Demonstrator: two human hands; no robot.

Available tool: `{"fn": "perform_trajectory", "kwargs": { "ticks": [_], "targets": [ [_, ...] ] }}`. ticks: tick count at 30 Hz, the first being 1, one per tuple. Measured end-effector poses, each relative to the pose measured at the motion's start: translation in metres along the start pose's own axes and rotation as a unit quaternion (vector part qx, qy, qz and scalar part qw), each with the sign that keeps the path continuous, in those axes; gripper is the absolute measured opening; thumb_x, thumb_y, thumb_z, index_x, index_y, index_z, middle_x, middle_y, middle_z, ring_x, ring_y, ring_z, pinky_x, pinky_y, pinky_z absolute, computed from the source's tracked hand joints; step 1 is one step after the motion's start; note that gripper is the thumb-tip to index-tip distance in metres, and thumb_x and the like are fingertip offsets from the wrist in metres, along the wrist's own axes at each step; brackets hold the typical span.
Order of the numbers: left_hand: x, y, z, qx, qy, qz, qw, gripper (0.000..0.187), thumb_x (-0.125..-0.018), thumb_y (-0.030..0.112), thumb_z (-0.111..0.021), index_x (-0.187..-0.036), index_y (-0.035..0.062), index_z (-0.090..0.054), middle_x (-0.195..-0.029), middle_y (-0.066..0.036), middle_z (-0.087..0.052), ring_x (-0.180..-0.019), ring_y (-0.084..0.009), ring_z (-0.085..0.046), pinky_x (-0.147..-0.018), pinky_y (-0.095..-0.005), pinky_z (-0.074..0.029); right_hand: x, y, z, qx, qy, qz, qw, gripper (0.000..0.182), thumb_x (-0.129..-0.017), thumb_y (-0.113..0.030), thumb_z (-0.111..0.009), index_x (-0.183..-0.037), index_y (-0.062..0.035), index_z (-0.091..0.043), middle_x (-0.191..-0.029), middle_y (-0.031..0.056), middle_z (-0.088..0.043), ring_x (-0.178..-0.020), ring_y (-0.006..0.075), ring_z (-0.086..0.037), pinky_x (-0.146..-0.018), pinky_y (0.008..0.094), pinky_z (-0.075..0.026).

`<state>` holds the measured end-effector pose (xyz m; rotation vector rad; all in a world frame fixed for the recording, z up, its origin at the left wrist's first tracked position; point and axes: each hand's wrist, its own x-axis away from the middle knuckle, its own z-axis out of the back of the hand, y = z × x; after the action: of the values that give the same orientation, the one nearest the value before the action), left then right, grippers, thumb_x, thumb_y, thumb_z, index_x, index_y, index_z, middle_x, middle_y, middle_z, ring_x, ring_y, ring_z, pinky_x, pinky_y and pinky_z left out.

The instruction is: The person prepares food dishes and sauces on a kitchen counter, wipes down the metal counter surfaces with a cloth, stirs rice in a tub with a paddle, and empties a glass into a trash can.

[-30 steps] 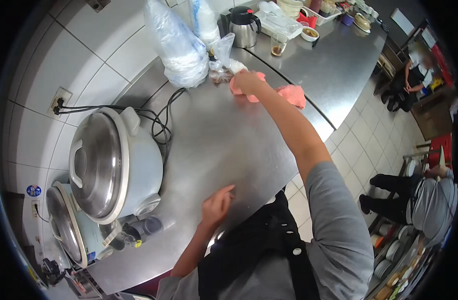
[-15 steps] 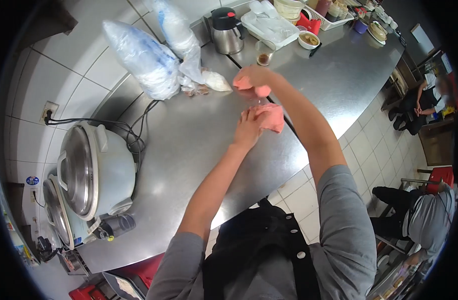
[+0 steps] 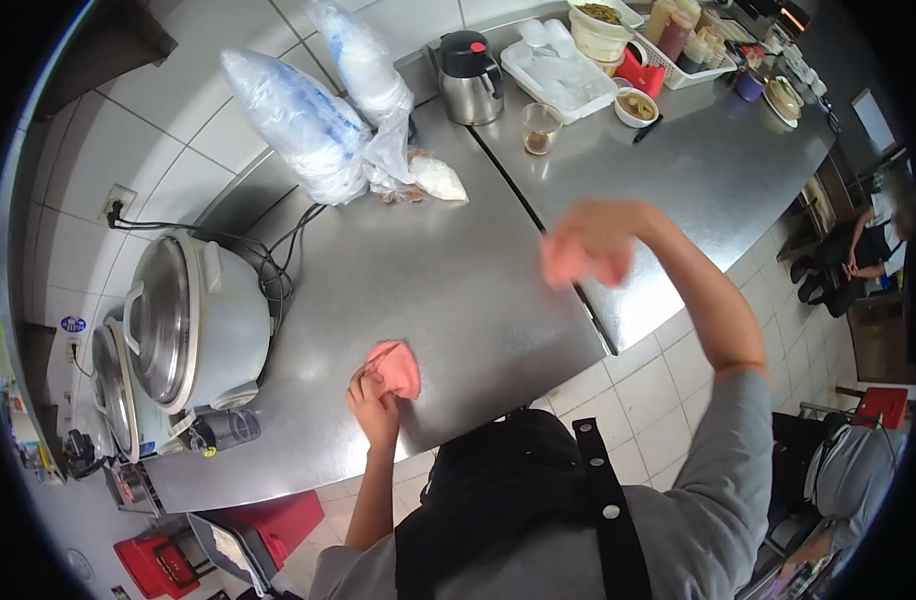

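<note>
My left hand (image 3: 373, 402) is closed on a folded pink cloth (image 3: 396, 368), low over the steel counter (image 3: 458, 290) near its front edge. A second pink cloth (image 3: 568, 262) is in my right hand (image 3: 603, 232), which is smeared by motion. That hand is over the dark seam (image 3: 518, 190) between two counter sections. Up the counter from it stands a clear glass (image 3: 540, 130) with some brown liquid in the bottom.
Large rice cookers (image 3: 193, 320) and a clear bottle (image 3: 233, 428) stand at left. Along the wall are plastic-wrapped bags (image 3: 303, 130), a steel thermos jug (image 3: 471, 85), a white tray (image 3: 558, 75) and a bowl of food (image 3: 638, 107). Two people are at right, one seated (image 3: 863, 250).
My left hand has moved left and toward me with its cloth. My right hand has swung right and toward me with the other cloth. The hands are farther apart.
</note>
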<state>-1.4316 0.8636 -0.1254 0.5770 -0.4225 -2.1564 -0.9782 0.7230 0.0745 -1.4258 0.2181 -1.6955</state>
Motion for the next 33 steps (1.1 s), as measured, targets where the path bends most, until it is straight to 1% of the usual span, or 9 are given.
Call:
{"fn": "perform_trajectory", "kwargs": {
  "ticks": [3, 4, 9, 12, 18, 21, 23, 25, 33],
  "targets": [
    [0.007, -0.005, -0.020, -0.086, -0.021, 0.018, 0.996, 0.038, -0.072, -0.001, -0.058, -0.109, 0.0029, -0.050, -0.136, -0.014, -0.047, -0.123, -0.0383, -0.041, -0.102, -0.0510, -0.031, -0.113, -0.005, 0.053, 0.485, 0.237, 0.273, 0.796, 0.026, -0.043, -0.001, -0.061, -0.066, -0.0030, -0.049, -0.070, 0.0167, -0.055, -0.062, 0.0380, -0.055, -0.050, 0.0446, -0.043],
    [0.005, -0.005, -0.028, -0.104, -0.005, 0.032, 0.994, 0.037, -0.074, 0.001, -0.057, -0.110, 0.0030, -0.050, -0.137, -0.014, -0.046, -0.124, -0.0377, -0.041, -0.102, -0.0504, -0.030, -0.130, -0.030, 0.066, 0.556, 0.226, 0.109, 0.792, 0.023, -0.045, 0.000, -0.059, -0.065, -0.0018, -0.048, -0.070, 0.0162, -0.055, -0.066, 0.0373, -0.057, -0.054, 0.0453, -0.045],
    [0.003, -0.011, -0.032, -0.119, 0.001, 0.055, 0.991, 0.034, -0.080, 0.004, -0.056, -0.113, 0.0037, -0.049, -0.139, -0.014, -0.045, -0.126, -0.0369, -0.040, -0.103, -0.0487, -0.029, -0.373, 0.070, 0.126, 0.181, 0.517, 0.243, 0.800, 0.028, -0.069, -0.009, -0.064, -0.097, -0.0125, -0.066, -0.099, 0.0097, -0.064, -0.100, 0.0319, -0.060, -0.082, 0.0394, -0.051],
    [0.003, -0.010, -0.030, -0.118, -0.005, 0.065, 0.991, 0.033, -0.080, 0.004, -0.056, -0.113, 0.0034, -0.049, -0.139, -0.014, -0.045, -0.127, -0.0370, -0.040, -0.103, -0.0488, -0.029, -0.322, 0.056, 0.043, 0.265, 0.658, 0.164, 0.685, 0.040, -0.075, -0.014, -0.065, -0.114, -0.0176, -0.061, -0.111, 0.0064, -0.062, -0.114, 0.0254, -0.054, -0.093, 0.0421, -0.045],
    [-0.002, -0.011, -0.017, -0.108, -0.021, 0.023, 0.994, 0.036, -0.078, 0.004, -0.061, -0.112, 0.0024, -0.048, -0.141, -0.015, -0.042, -0.128, -0.0367, -0.039, -0.103, -0.0480, -0.030, -0.149, 0.131, -0.103, 0.243, 0.498, 0.252, 0.793, 0.048, -0.071, 0.002, -0.053, -0.115, -0.0138, -0.068, -0.124, 0.0058, -0.061, -0.131, 0.0301, -0.042, -0.110, 0.0399, -0.031],
    [0.000, -0.013, -0.013, -0.090, -0.025, -0.009, 0.996, 0.038, -0.076, 0.001, -0.062, -0.111, 0.0032, -0.048, -0.141, -0.015, -0.043, -0.128, -0.0358, -0.040, -0.103, -0.0488, -0.031, -0.024, 0.151, -0.194, -0.125, 0.379, 0.130, 0.907, 0.037, -0.071, 0.005, -0.050, -0.097, -0.0101, -0.071, -0.104, 0.0076, -0.068, -0.100, 0.0236, -0.061, -0.089, 0.0344, -0.045],
    [-0.001, -0.023, -0.015, -0.085, -0.042, -0.007, 0.995, 0.036, -0.077, 0.004, -0.062, -0.109, 0.0038, -0.048, -0.142, -0.015, -0.041, -0.129, -0.0360, -0.039, -0.103, -0.0487, -0.029, 0.044, 0.161, -0.250, -0.401, 0.328, -0.063, 0.853, 0.030, -0.074, 0.004, -0.048, -0.095, -0.0035, -0.067, -0.100, 0.0118, -0.066, -0.087, 0.0202, -0.064, -0.081, 0.0306, -0.050],
    [-0.003, -0.025, -0.014, -0.043, -0.051, -0.023, 0.998, 0.033, -0.078, 0.004, -0.061, -0.107, 0.0062, -0.048, -0.141, -0.014, -0.042, -0.129, -0.0358, -0.038, -0.104, -0.0489, -0.029, 0.087, 0.167, -0.271, -0.151, 0.352, -0.084, 0.920, 0.034, -0.073, 0.006, -0.048, -0.101, -0.0002, -0.067, -0.098, 0.0127, -0.065, -0.084, 0.0239, -0.064, -0.079, 0.0357, -0.051],
    [0.005, 0.009, -0.032, 0.089, -0.091, 0.033, 0.991, 0.036, -0.080, 0.031, -0.070, -0.098, 0.0093, -0.047, -0.139, -0.012, -0.044, -0.127, -0.0338, -0.037, -0.105, -0.0500, -0.024, -0.005, 0.075, -0.258, 0.149, 0.575, 0.069, 0.801, 0.041, -0.078, -0.027, -0.070, -0.117, -0.0167, -0.064, -0.127, 0.0044, -0.059, -0.120, 0.0298, -0.050, -0.098, 0.0475, -0.042]
  ]
}}
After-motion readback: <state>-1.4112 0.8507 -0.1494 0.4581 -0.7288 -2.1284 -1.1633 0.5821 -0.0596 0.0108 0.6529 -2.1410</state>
